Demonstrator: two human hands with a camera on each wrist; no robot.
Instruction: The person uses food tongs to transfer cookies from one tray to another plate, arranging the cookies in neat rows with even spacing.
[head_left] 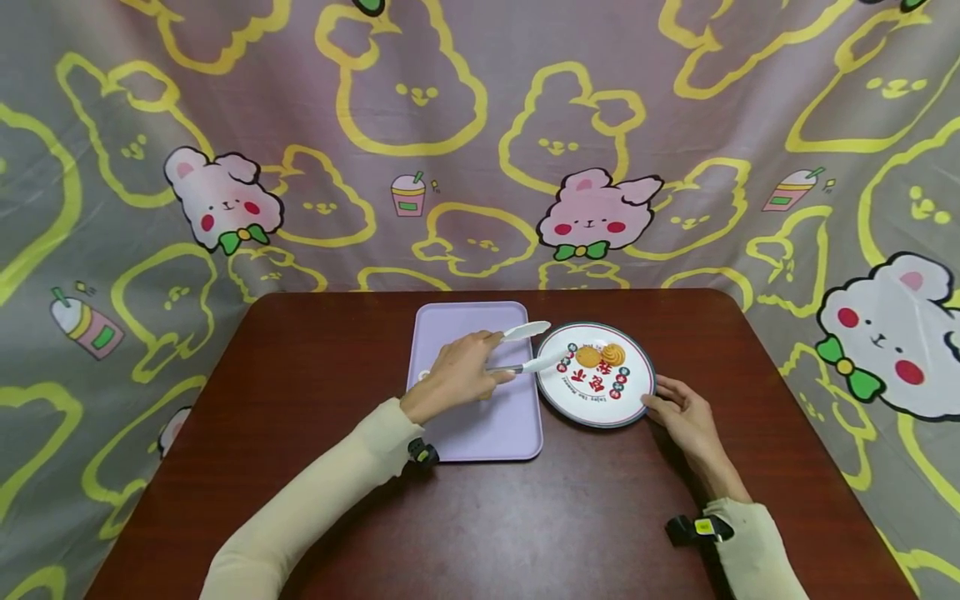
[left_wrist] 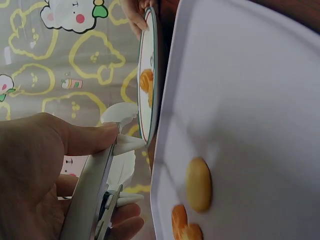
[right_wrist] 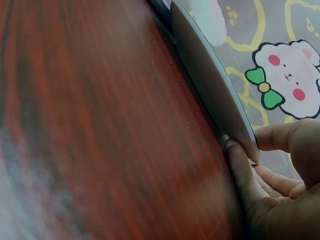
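In the head view my left hand (head_left: 459, 368) grips a pair of tongs (head_left: 546, 361) with white tips. The tips are spread apart and point right, over the left rim of a round white plate (head_left: 633, 354) with red lettering. A round cookie (head_left: 588, 357) and a swirled cookie (head_left: 612, 355) lie on that plate. My right hand (head_left: 686, 417) pinches the plate's right rim between thumb and fingers. Under my left arm is a lilac tray (head_left: 487, 433). On it the left wrist view shows an oval tan cookie (left_wrist: 199, 185) and orange-brown pieces (left_wrist: 179, 220).
The dark wooden table (head_left: 585, 517) carries the tray and plate side by side. Behind it hangs a curtain (head_left: 465, 183) printed with cartoon animals. Each wrist wears a black strap, the right one (head_left: 701, 529) near the sleeve's end.
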